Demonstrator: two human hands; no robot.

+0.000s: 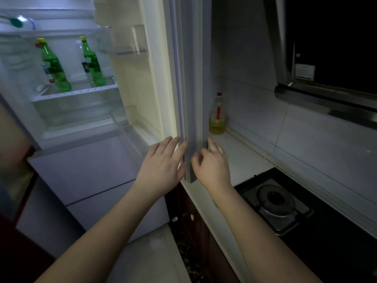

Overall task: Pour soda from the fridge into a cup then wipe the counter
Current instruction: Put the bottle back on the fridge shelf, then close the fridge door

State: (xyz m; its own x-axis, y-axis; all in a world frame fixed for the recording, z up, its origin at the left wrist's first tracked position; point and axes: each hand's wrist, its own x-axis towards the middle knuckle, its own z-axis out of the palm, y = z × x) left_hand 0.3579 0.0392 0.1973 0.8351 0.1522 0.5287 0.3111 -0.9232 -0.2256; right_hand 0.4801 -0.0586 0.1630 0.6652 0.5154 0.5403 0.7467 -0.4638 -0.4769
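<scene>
My left hand (163, 164) and right hand (212, 166) are bare, forearms unsleeved, no rings, watch or gloves.

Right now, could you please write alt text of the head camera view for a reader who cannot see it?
Both hands are at the edge of an open fridge door: the left hand lies flat against it, the right hand curls around it. Two green soda bottles stand on a lit fridge shelf; an oil bottle and a gas stove are on the counter.
</scene>
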